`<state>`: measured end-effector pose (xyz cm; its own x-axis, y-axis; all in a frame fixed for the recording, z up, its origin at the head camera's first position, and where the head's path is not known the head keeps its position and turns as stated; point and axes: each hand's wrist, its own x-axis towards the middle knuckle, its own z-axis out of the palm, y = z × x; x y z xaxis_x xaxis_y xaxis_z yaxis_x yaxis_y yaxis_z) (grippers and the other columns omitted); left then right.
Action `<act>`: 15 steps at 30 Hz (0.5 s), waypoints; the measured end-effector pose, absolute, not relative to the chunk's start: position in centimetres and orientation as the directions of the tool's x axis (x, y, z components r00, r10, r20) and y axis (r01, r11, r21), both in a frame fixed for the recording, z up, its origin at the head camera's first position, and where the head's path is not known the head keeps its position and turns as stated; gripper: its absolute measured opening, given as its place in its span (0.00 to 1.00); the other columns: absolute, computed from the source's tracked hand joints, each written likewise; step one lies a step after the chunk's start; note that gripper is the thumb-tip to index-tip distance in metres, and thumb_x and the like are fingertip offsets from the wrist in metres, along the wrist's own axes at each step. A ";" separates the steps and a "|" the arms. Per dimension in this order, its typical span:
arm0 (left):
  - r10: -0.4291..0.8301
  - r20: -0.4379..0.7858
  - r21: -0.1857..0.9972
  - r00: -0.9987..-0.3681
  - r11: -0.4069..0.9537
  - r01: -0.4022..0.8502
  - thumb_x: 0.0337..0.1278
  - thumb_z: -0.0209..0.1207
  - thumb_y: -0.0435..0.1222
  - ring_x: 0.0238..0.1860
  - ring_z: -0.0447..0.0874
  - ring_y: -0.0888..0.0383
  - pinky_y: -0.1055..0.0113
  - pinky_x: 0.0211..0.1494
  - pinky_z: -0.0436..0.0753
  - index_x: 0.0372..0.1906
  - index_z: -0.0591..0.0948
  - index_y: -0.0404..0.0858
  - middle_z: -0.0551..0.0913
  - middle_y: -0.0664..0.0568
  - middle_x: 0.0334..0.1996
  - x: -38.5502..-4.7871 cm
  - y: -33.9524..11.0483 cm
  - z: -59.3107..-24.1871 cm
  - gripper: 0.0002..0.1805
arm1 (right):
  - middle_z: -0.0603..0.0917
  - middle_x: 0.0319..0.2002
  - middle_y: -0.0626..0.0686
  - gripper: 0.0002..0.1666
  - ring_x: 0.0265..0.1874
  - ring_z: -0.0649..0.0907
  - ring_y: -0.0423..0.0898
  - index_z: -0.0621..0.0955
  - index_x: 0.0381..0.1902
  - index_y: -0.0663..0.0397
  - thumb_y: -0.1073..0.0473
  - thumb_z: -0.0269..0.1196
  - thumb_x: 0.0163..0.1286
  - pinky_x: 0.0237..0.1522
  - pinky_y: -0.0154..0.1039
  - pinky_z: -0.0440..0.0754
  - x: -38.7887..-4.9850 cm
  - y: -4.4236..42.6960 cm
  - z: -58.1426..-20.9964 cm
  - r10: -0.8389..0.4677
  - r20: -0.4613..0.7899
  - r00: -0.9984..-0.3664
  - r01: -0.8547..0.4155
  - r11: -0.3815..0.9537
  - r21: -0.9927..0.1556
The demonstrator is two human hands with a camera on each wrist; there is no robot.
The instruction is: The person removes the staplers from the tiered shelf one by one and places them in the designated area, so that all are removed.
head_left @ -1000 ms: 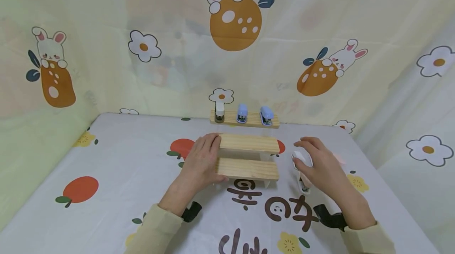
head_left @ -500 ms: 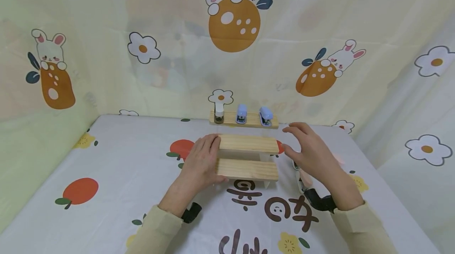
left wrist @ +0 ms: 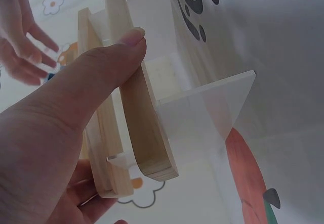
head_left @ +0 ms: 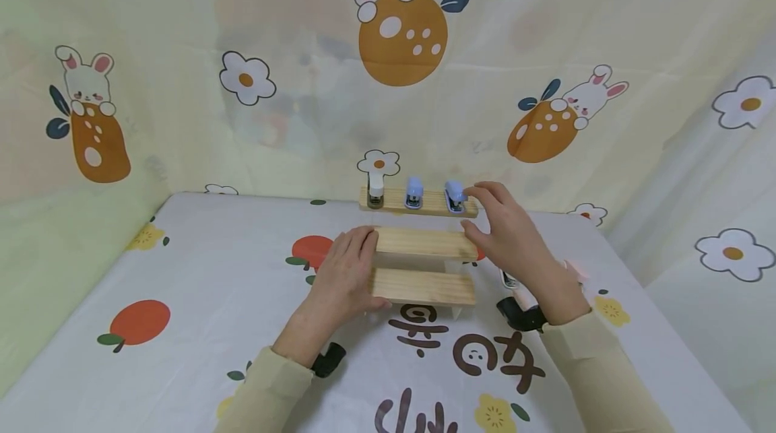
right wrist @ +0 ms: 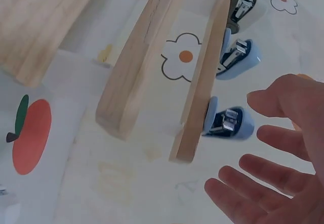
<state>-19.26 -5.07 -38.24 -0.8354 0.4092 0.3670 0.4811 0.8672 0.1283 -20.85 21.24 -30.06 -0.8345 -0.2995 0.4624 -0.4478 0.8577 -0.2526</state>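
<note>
A tiered wooden display stand (head_left: 424,242) with clear side panels (left wrist: 197,107) stands mid-table. My left hand (head_left: 341,278) grips its left end, the thumb lying on the front plank (left wrist: 144,143) and fingers round the plank behind. On the back plank (head_left: 433,203) sit three mini staplers: a white-topped stapler (head_left: 376,192) at the left, a blue stapler (head_left: 414,193) in the middle and another blue stapler (head_left: 455,196) at the right. My right hand (head_left: 512,241) is beside that right-hand blue stapler (right wrist: 233,123), thumb and fingers spread, a gap between in the right wrist view.
Partly hidden under my right forearm, a white stapler (head_left: 508,279) and something pink (head_left: 524,297) lie on the patterned tablecloth (head_left: 230,264). Another pale pink thing (head_left: 574,271) lies farther right. A printed curtain (head_left: 291,116) hangs close behind the stand.
My right hand has moved forward and left, from above the white stapler on the table to the right-hand blue stapler on the back plank. The left hand has stayed on the stand.
</note>
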 end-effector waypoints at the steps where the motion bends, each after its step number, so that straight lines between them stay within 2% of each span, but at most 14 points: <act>1: 0.409 0.367 0.130 -0.835 0.867 0.482 0.21 0.81 0.59 0.69 0.65 0.48 0.55 0.78 0.64 0.70 0.64 0.33 0.67 0.44 0.68 -19.3 -5.0 -38.2 0.65 | 0.71 0.64 0.64 0.28 0.57 0.78 0.62 0.74 0.61 0.63 0.64 0.66 0.64 0.59 0.59 0.80 -21.0 21.1 -30.0 -0.300 0.459 -0.836 -0.447 0.858 -0.254; 15: 0.402 0.351 0.126 -0.846 0.875 0.468 0.21 0.81 0.60 0.70 0.65 0.49 0.54 0.79 0.64 0.70 0.63 0.34 0.67 0.45 0.69 -19.4 -5.0 -38.3 0.66 | 0.67 0.66 0.66 0.29 0.58 0.76 0.61 0.71 0.64 0.65 0.64 0.62 0.67 0.60 0.58 0.79 -23.5 19.4 -30.0 -0.297 0.409 -0.863 -0.436 0.847 -0.306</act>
<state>-19.42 -5.01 -38.27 -0.8458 0.4020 0.3506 0.4680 0.8747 0.1259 -23.45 19.44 -30.05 -0.8628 -0.2966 0.4093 -0.4359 0.8465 -0.3055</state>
